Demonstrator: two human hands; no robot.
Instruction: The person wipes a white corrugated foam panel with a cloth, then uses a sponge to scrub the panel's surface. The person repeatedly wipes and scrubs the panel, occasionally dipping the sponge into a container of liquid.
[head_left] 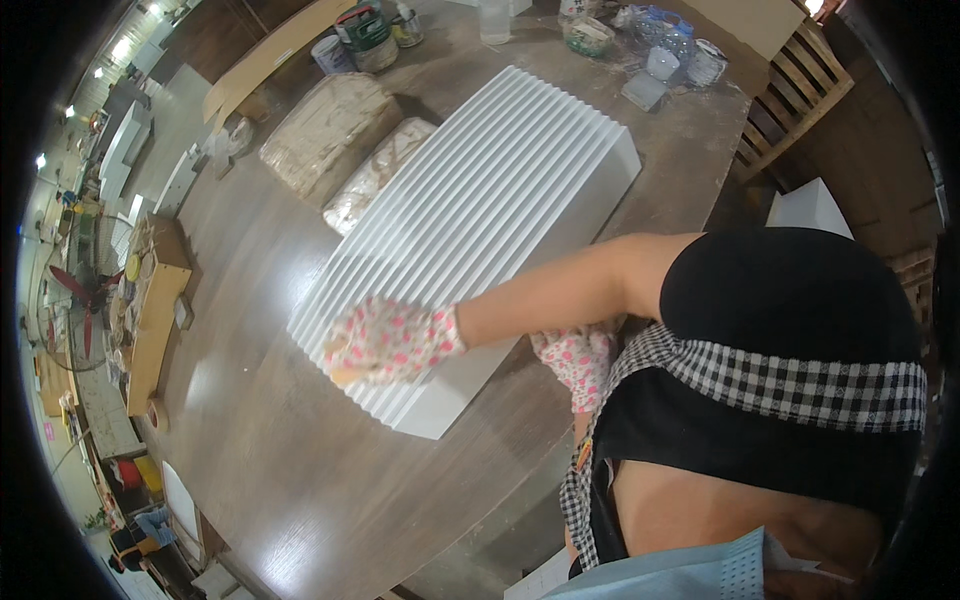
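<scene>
A white ribbed panel (480,220) lies flat across the wooden counter (260,470), its near end by the person. The right hand (390,342), in a dotted glove, presses a small pad, its fingers closed on it, against the ridges; the left hand (578,362) steadies the panel's side edge, its grip hidden. Rubbing is best kept along the grooves, with even pressure.

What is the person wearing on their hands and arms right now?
Both hands wear white fabric gloves dotted with pink: the right hand shows fully, the left hand only partly. The forearms are bare, with no sleeves. A black top and black-and-white checked apron cover the torso.
</scene>
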